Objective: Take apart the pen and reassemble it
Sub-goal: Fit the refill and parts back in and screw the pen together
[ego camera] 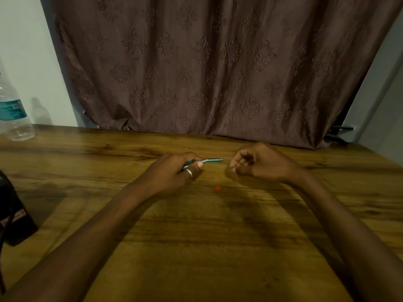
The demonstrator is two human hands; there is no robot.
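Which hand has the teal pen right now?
The left hand, the one with the ring, grips the teal pen. The right hand sits just off its tip, fingers curled; contents unclear.

A wooden desk (87, 166) with dark streaked grain fills the lower view, and behind its far edge hangs a brown curtain (218, 62) embossed with a repeating ornament, a pale wall (26, 51) to either side. A clear plastic bottle (15, 118) with a teal label stands upright at the desk's far left corner, its shadow on the wall beside it. Nearer, at the left edge, sits a black object (15, 214) with a red-and-white label, cut off by the frame
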